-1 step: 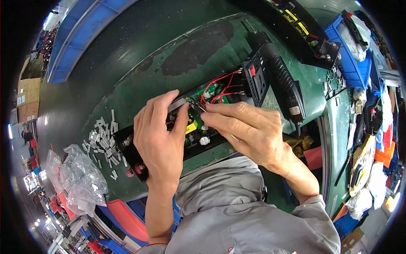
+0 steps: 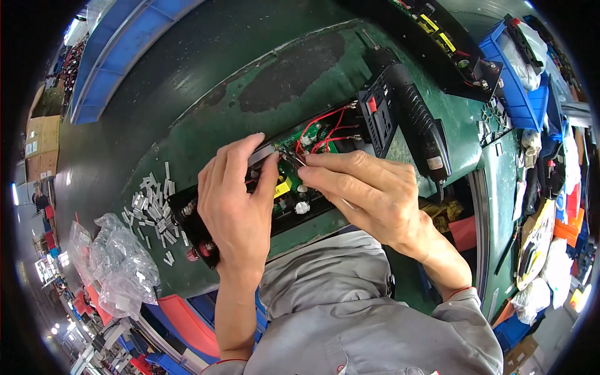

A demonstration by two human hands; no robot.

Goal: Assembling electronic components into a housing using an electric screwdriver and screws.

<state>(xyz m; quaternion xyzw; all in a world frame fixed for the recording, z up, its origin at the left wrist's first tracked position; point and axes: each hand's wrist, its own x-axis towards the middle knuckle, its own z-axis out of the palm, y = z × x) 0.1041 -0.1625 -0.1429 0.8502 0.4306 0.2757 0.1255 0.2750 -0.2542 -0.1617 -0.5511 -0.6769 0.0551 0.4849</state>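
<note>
In front of me lies a long black metal housing (image 2: 315,215) with a green circuit board (image 2: 289,134), a yellow-wrapped part (image 2: 283,188) and a round silver-topped part (image 2: 302,207). Red wires (image 2: 325,119) run from the board toward a tilted black socket panel (image 2: 377,115). My left hand (image 2: 234,194) is closed, a flat grey metal strip (image 2: 261,155) between its thumb and fingers at the housing's far side. The fingertips of my right hand (image 2: 369,194) pinch together over the board, beside small dark parts (image 2: 290,157). What they hold is too small to make out.
A black power screwdriver (image 2: 419,119) lies right of the housing. Loose silver metal pieces (image 2: 153,206) and clear plastic bags (image 2: 122,265) are at the left. Another black housing (image 2: 447,47) and a blue bin (image 2: 515,81) stand at the far right.
</note>
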